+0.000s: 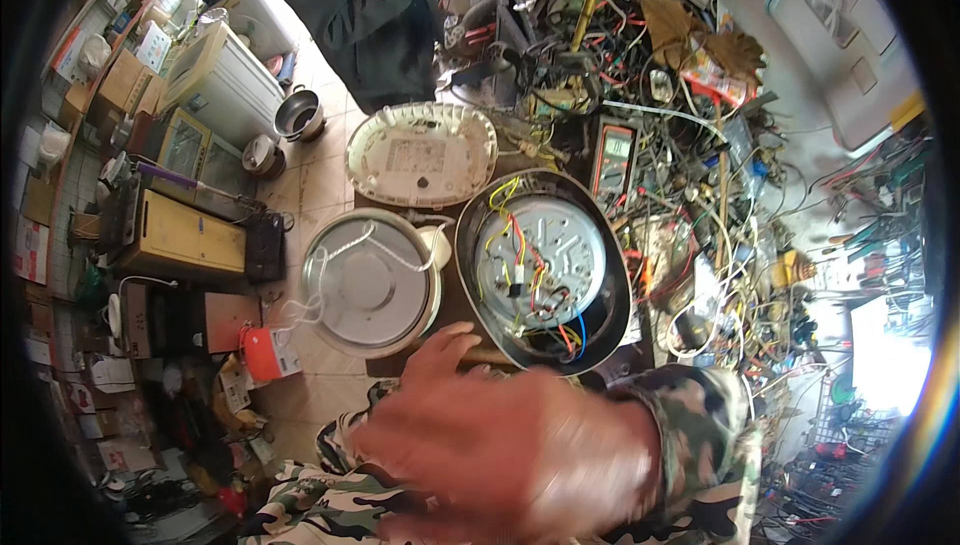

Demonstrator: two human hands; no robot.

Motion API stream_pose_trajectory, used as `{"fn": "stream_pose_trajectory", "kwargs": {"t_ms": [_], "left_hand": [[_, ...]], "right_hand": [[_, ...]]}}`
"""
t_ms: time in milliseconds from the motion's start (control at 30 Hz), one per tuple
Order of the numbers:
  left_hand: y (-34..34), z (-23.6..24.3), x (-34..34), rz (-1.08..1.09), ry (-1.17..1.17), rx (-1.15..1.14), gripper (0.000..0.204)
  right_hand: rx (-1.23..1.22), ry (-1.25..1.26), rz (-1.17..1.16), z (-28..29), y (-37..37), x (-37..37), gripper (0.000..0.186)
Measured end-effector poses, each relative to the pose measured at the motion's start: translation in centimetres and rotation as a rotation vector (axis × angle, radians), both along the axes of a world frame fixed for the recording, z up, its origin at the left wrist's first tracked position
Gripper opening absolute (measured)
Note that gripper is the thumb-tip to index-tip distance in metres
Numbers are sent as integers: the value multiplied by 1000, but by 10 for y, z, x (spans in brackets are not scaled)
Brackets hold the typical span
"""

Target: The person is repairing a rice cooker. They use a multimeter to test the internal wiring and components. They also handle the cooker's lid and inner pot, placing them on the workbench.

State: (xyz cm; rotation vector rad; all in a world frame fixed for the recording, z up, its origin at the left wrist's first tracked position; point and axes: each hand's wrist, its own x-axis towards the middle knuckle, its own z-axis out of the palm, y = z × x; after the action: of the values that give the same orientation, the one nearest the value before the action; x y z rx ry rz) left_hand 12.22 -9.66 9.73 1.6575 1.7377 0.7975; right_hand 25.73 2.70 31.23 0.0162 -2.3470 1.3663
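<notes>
Right hand [500, 455], blurred, palm down and fingers spread, grasps nothing; its camouflage sleeve enters from the right. Upturned black oval appliance shell with exposed coloured wiring and silver disc [543, 267] lies just beyond the fingertips, slightly right, long axis running away from the hand. Round grey metal inner lid [368, 283] sits beyond-left. Left hand not visible; right is nearer.

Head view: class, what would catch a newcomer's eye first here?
A blurred hand in a camouflage sleeve fills the bottom centre. Just above it lies an opened cooker base showing coloured wires, with a round metal lid to its left. A tangle of wires and tools covers the bench at right.
</notes>
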Motion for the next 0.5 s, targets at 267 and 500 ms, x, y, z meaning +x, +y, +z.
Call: {"fn": "stream_pose_trajectory", "kwargs": {"t_ms": [267, 500], "left_hand": [[-9, -25, 8, 76, 48, -22, 45], [-8, -19, 9, 73, 51, 8, 45]], "right_hand": [[429, -308, 124, 52, 4, -1, 24], [-411, 22, -797, -24, 74, 58, 33]]}}
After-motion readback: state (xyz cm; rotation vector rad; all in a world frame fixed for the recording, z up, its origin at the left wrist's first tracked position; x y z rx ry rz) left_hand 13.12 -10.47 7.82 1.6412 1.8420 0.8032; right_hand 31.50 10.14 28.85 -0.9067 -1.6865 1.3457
